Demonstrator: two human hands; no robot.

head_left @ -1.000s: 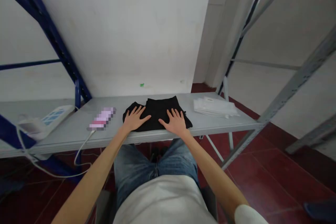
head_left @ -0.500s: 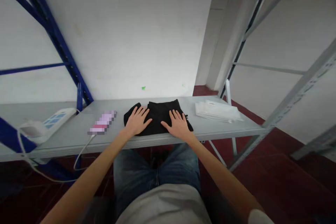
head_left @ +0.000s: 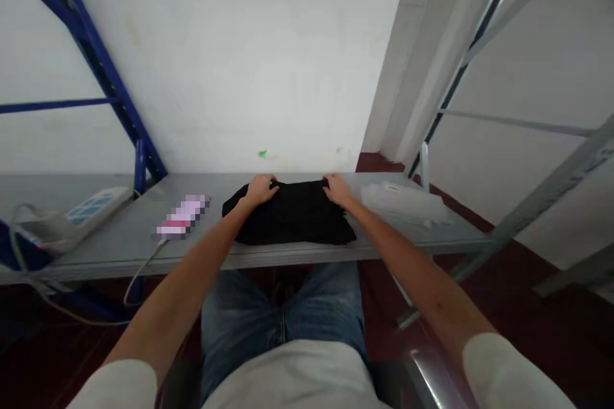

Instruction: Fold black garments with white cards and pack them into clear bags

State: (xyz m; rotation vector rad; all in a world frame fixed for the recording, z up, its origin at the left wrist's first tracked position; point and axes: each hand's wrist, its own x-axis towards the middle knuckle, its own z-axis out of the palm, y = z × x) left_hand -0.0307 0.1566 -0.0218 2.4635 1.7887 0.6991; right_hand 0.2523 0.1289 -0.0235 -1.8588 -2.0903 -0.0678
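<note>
A folded black cloth, perhaps a garment (head_left: pixel 297 214), lies on the grey shelf (head_left: pixel 268 260) in front of me. At its far left corner, my left hand (head_left: pixel 261 189) is closed over the far edge, with the thumb on top. My right hand (head_left: pixel 338 190) grips the far right corner in the same way, its fingertips hidden behind the fabric. Both forearms reach across the cloth's sides. The near edge of the cloth lies close to the shelf's front edge.
White plastic bags (head_left: pixel 405 203) lie in a stack at the right. To the left are a blurred-out phone (head_left: pixel 182 217) on a white cable and a power strip (head_left: pixel 96 211). Blue posts (head_left: pixel 103 70) and grey posts (head_left: pixel 542 188) frame the shelf, with a white wall behind.
Both hands have moved away from me, from lying flat on the cloth to its far corners, where the fingers now curl over the edge. My view has shifted slightly.
</note>
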